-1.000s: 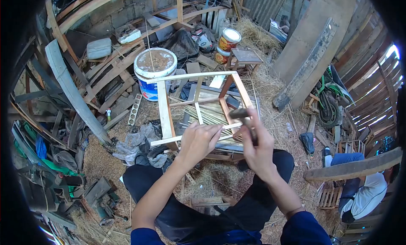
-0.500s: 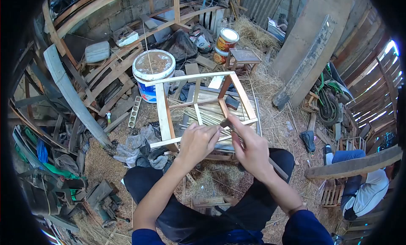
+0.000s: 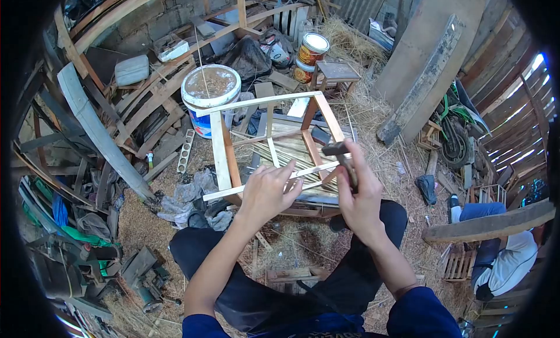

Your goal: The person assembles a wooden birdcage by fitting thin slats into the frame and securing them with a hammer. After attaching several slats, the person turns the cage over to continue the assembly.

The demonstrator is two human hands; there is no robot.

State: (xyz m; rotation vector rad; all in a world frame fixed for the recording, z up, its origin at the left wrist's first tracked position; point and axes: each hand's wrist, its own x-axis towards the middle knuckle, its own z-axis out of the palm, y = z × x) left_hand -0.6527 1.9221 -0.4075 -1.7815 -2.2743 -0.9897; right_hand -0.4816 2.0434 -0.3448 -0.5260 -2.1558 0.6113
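Observation:
My right hand [image 3: 363, 201] is closed round the handle of a hammer [image 3: 336, 149], its dark head raised above the front right corner of a wooden frame [image 3: 221, 154]. My left hand [image 3: 267, 191] lies over the frame's front rail, its index finger and thumb spread apart with nothing visible between them. The frame is built of pale and reddish wood strips and stands between my knees and the bucket. Several thin sticks [image 3: 286, 157] lie on boards beneath it.
Beyond the frame stand a large white bucket [image 3: 201, 125], stacked paint cans [image 3: 307, 55] and a small wooden stool [image 3: 338, 72]. Planks [image 3: 96, 128] lean at the left. At the right are a motorcycle wheel [image 3: 456, 148], a curved beam [image 3: 490, 222] and another person [image 3: 513, 262].
The hammer and my right hand have risen away from my left hand. My left fingers, bunched together before, have spread apart. The view has shifted slightly.

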